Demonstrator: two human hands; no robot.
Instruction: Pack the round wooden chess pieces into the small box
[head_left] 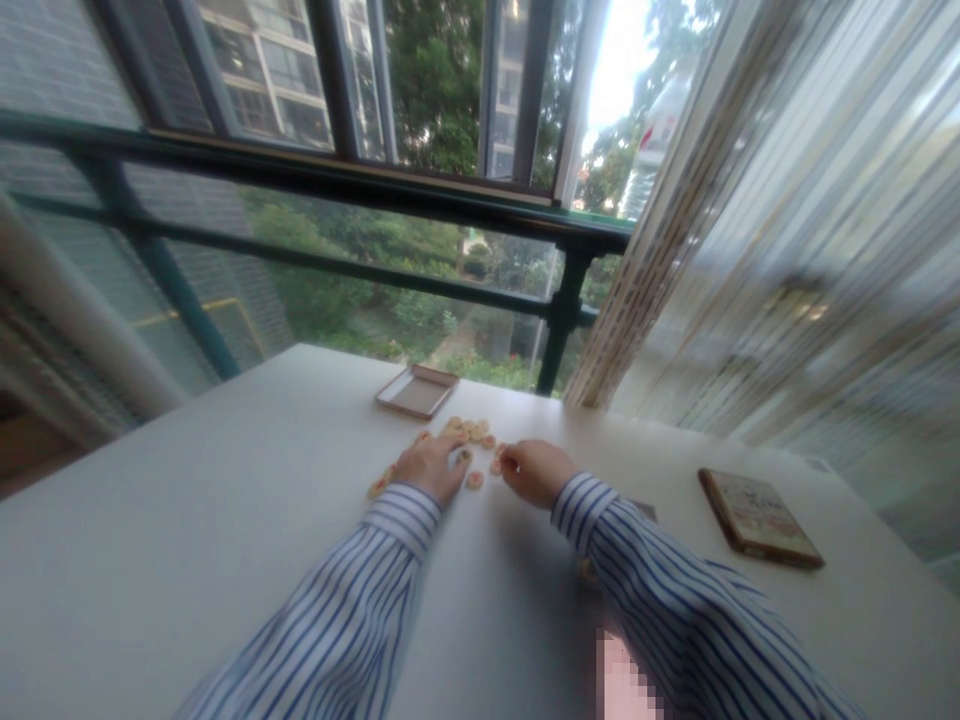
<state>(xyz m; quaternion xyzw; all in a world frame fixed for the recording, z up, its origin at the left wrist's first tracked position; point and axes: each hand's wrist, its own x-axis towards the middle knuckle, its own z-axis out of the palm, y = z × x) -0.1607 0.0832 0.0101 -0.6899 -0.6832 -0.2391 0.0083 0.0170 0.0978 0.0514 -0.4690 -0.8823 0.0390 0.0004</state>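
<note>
Several round, cream-coloured pieces with red or dark marks (475, 480) lie on the white table, around and between my hands. My left hand (431, 466) rests low over some of them, palm down with its fingers partly spread, and one piece (464, 456) shows beside its thumb. To the right, my right hand (538, 472) is curled, thumb and forefinger together beside a piece (496, 466). Anything between those fingertips is too small to make out.
An open shallow box (418, 391) stands at the table's (225, 480) far edge. A closed brown box or book (760, 517) lies at the right. Under my right forearm, a dark flat item (645, 511) and another piece (588, 571) partly show. A window railing and curtains are beyond.
</note>
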